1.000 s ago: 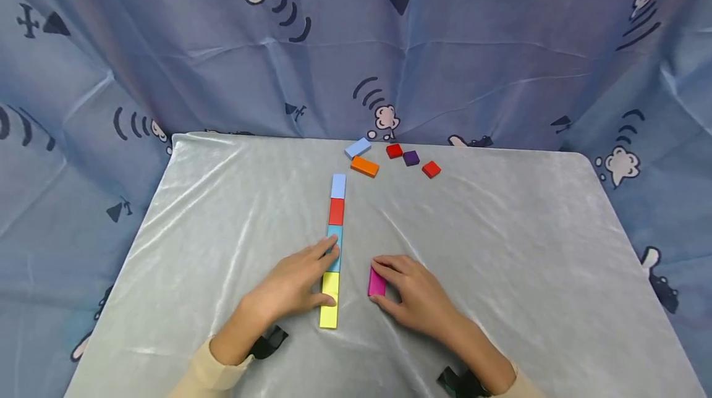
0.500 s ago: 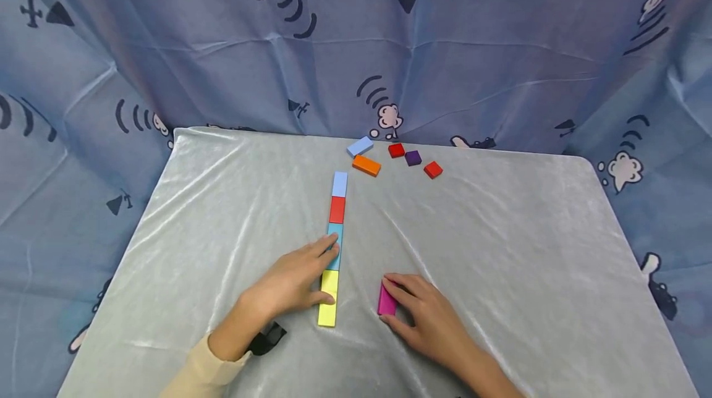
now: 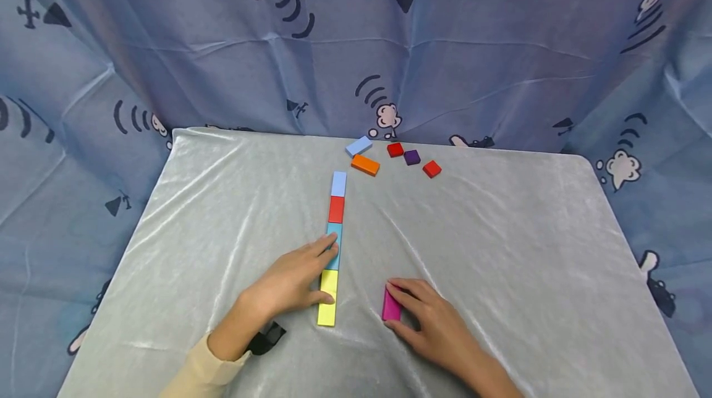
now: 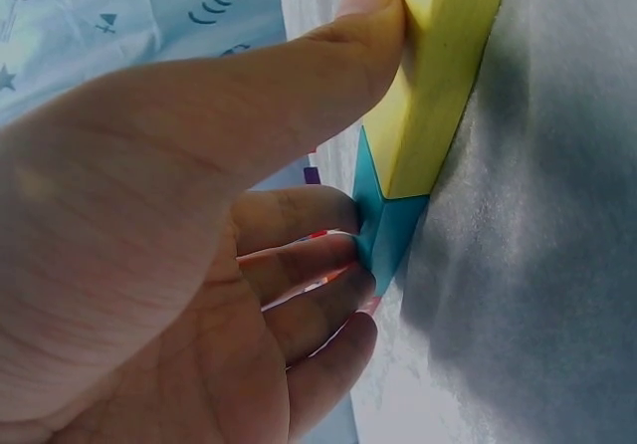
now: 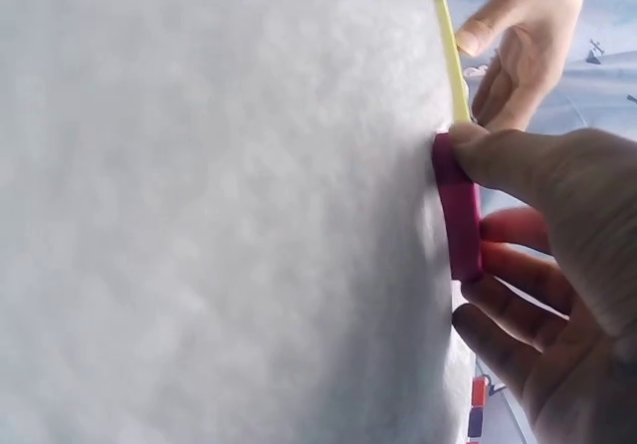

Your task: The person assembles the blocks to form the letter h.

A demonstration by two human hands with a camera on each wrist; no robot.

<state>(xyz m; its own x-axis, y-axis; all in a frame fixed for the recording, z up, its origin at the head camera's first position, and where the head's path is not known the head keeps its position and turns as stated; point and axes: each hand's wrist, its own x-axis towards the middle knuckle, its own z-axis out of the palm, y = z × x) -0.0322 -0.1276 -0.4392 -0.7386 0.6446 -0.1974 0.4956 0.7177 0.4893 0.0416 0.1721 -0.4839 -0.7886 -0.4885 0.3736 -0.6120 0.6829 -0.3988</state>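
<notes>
A straight row of blocks runs away from the person in the head view: a yellow block nearest, then a cyan block, a red block and a pale blue block at the far end. My left hand rests against the row, its thumb on the yellow block and its fingertips on the cyan one. To the right of the row, my right hand pinches a magenta block by its two ends, between thumb and fingers, low over the cloth.
At the table's far side lie a pale blue block, an orange block, a purple block and two small red blocks, one on the left and one on the right. A grey cloth covers the table; a patterned blue curtain hangs behind.
My right hand has drawn the magenta block to the right and nearer the person, away from the row. The left hand has stayed in place on the row.
</notes>
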